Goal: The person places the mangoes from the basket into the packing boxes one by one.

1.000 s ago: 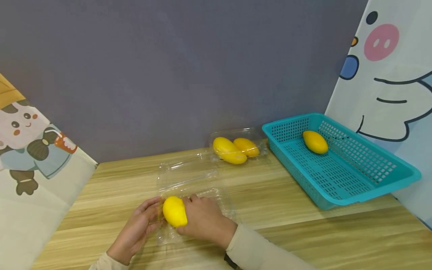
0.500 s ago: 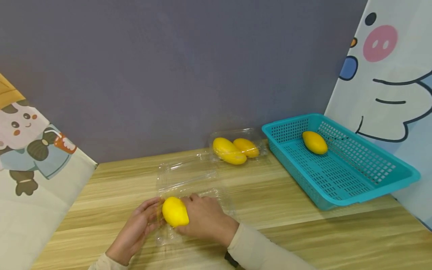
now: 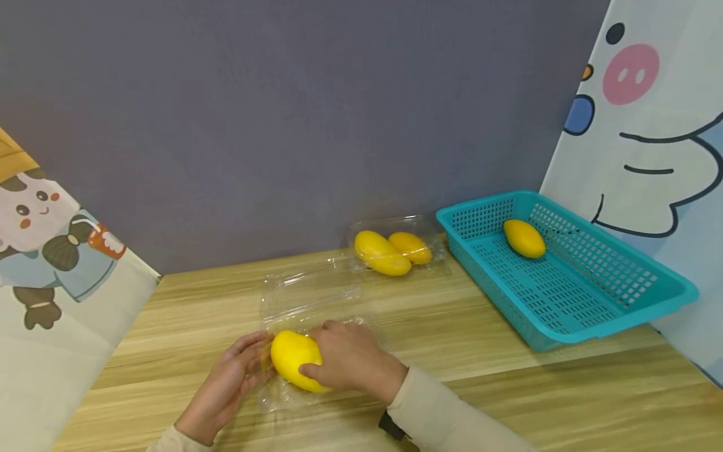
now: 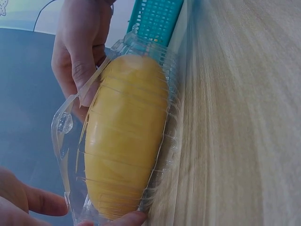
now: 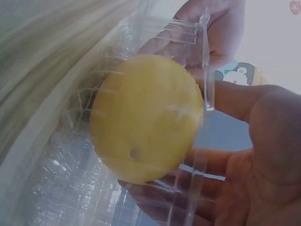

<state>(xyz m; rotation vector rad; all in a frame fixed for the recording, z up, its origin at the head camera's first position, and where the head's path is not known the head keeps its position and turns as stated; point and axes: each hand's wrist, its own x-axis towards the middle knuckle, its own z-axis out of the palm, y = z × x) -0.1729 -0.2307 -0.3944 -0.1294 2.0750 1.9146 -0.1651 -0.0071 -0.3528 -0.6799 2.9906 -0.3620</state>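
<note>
A yellow mango (image 3: pixel 295 360) lies in the near half of a clear plastic clamshell box (image 3: pixel 313 292), whose lid is folded back. My right hand (image 3: pixel 353 358) holds the mango from its right side, thumb across its near face; the other fingers are partly hidden behind it. The box wall stands between the mango (image 5: pixel 146 117) and the right wrist camera. At the box's left end my left hand (image 3: pixel 228 380) touches the wall with loosely spread fingers. The left wrist view shows the mango (image 4: pixel 127 136) lengthwise through the ribbed plastic.
Against the grey back panel (image 3: pixel 294 125) another clear box (image 3: pixel 361 225) holds two mangoes (image 3: pixel 383 253). A turquoise basket (image 3: pixel 503 292) stands to the right with one mango (image 3: pixel 524 238) inside. Printed side panels (image 3: pixel 638 188) flank the wooden table (image 3: pixel 198 307).
The mango has turned, its right end swinging towards me, and more of it shows. My right thumb now lies across its near face. My left hand has stayed nearly still.
</note>
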